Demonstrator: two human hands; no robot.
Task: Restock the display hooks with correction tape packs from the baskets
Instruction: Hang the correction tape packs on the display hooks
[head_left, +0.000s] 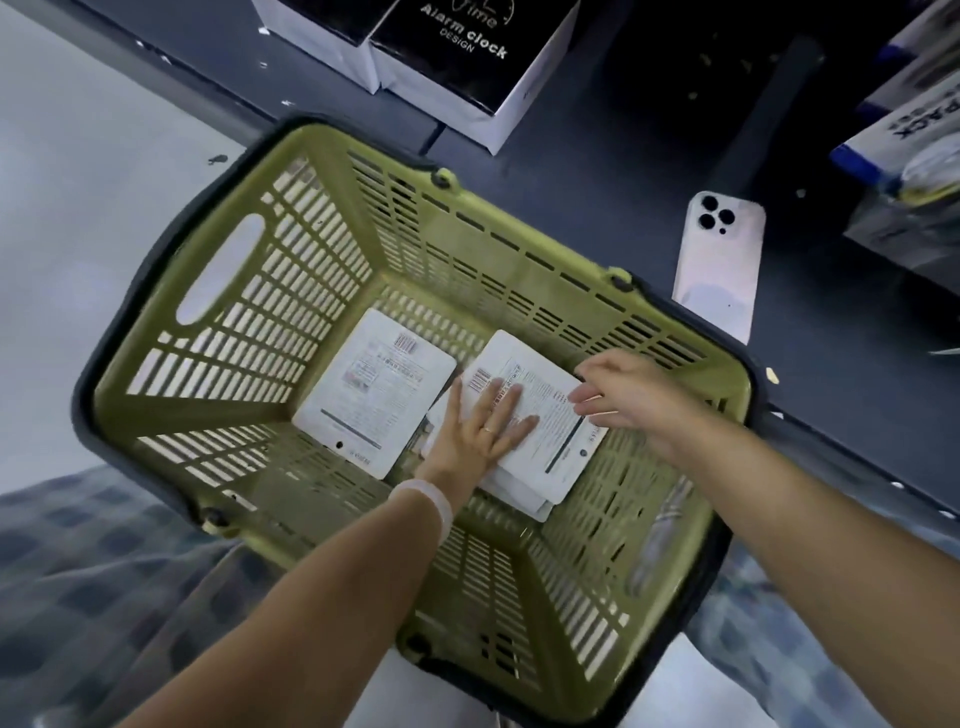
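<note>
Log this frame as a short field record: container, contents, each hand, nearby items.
container: green basket
contents: one loose pack, back side up; a stack of packs beside it
left hand: flat, fingers straight, pressing on the stack
right hand: at the stack's far edge, grip unclear
nearby: phone face down, alarm clock boxes
hooks: not in view

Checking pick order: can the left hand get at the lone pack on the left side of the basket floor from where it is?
Probably yes. The lone pack lies flat and uncovered right beside the left hand, which rests flat on the stack. The basket is open-topped; nothing lies between them.
</note>
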